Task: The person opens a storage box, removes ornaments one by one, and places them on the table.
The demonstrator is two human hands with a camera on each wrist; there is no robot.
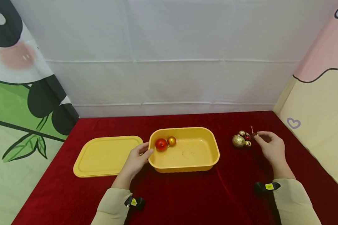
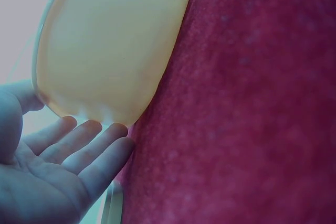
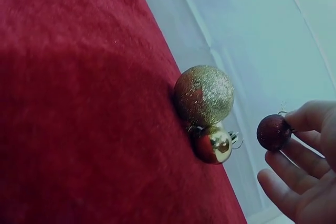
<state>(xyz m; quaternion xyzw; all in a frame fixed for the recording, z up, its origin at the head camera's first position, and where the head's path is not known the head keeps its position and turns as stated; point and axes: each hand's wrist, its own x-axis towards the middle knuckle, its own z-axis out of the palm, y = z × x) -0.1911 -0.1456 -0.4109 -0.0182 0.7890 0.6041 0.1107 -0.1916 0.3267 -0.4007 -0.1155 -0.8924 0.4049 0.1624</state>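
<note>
A yellow plastic box stands on the red cloth with a shiny red bauble and a smaller gold bauble inside at its left end. My left hand touches that end, fingertips against the outer wall and thumb by the rim. To the right, my right hand pinches a small dark red glitter bauble by its top between thumb and finger. Beside it lie a large gold glitter bauble, a shiny gold bauble and another small gold bauble.
A flat yellow lid lies left of the box, partly behind my left forearm. Red cloth covers the table. A white curtain hangs at the back, with printed cloth at the sides.
</note>
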